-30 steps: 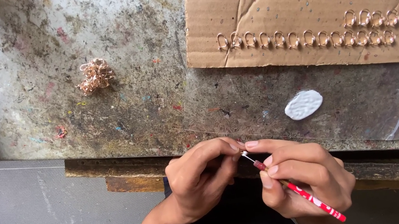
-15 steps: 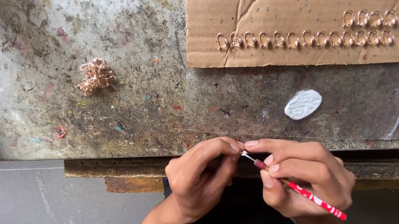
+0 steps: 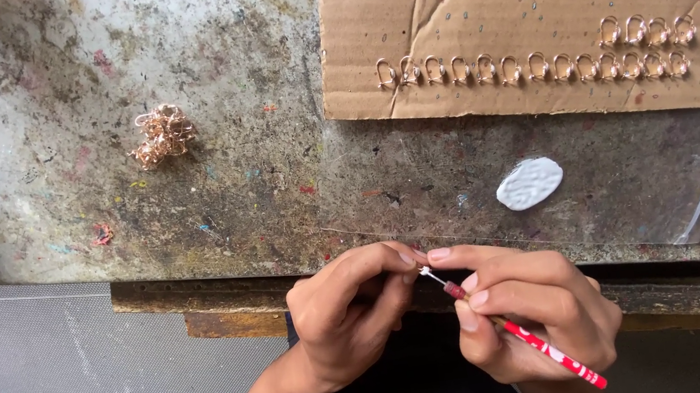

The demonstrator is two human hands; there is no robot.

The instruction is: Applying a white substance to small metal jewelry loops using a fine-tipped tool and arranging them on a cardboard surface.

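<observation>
Just one view here, a head cam looking steeply down from close range (no second angle to overlap with), the stained workbench (image 3: 215, 196) stretching away beyond the pinching left hand (image 3: 344, 323) and right hand (image 3: 533, 317).

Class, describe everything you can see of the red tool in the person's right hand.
The red tool is thin and pencil-like, red with white marks, ending in a fine pale tip. The right hand grips it slanting, tip up-left, tail down-right. The tip meets the left hand fingertips, just below the workbench edge.
</observation>
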